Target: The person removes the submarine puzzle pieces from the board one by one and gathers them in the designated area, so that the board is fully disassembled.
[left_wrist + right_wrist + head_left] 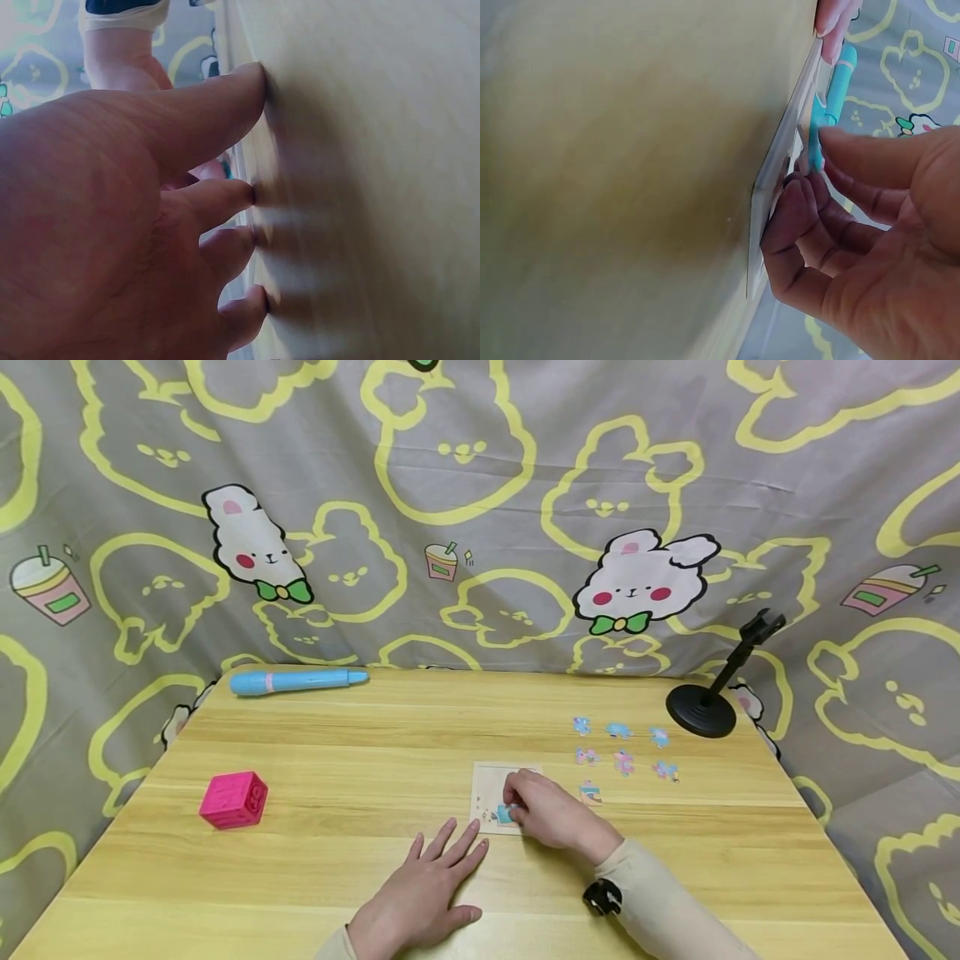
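A pale, shallow puzzle board [487,781] lies on the wooden table in front of me. My right hand [551,810] is over its right part, pinching a blue jigsaw piece [817,135] between thumb and fingers. In the right wrist view the piece is tilted up from the board, and some of my fingertips rest at the board's edge. My left hand [423,889] lies palm down with fingers spread. Its fingertips [255,193] touch the table, the foremost at the board's lower left corner.
Several loose pink and blue jigsaw pieces [623,763] lie in rows right of the board. A black stand [701,710] is at the back right, a blue toy microphone [300,681] at the back left, a pink block [234,800] at left. A patterned curtain [480,552] surrounds the table.
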Tool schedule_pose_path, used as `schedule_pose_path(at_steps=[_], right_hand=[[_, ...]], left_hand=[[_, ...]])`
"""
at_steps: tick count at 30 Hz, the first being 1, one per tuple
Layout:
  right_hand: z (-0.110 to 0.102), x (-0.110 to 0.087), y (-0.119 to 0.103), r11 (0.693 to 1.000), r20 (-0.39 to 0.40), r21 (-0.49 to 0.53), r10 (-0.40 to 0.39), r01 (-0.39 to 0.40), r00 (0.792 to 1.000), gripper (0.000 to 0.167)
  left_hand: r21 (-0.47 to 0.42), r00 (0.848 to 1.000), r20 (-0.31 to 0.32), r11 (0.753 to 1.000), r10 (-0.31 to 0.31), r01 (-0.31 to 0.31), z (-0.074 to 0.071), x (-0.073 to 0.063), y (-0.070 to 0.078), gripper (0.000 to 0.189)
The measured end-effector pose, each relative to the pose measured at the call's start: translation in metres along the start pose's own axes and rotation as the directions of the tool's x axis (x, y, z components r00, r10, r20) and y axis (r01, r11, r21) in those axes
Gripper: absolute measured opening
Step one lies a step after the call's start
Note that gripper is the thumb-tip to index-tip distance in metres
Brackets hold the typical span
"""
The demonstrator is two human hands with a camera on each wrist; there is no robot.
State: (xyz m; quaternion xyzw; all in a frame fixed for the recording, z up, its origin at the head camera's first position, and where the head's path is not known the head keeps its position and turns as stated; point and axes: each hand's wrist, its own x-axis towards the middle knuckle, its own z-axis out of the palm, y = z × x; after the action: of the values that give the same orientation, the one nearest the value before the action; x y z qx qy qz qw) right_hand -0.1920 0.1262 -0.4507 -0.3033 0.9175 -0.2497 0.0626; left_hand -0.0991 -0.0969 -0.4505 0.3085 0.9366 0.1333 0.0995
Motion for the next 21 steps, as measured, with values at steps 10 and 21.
schedule_pose_path(at_steps=[10, 21], right_hand=[[-0.003, 0.000, 0.003, 0.994, 0.000, 0.099, 0.051, -0.051, 0.999, 0.017], [-0.035, -0.018, 0.021, 0.964, -0.026, 0.265, 0.040, -0.032, 0.999, 0.017]], left_hand=[[0.004, 1.000, -0.003, 1.000, -0.001, 0.001, 0.000, 0.000, 0.000, 0.074], [-0.008, 1.000, 0.006, 1.000, -0.007, 0.007, 0.000, 0.000, 0.000, 0.075]])
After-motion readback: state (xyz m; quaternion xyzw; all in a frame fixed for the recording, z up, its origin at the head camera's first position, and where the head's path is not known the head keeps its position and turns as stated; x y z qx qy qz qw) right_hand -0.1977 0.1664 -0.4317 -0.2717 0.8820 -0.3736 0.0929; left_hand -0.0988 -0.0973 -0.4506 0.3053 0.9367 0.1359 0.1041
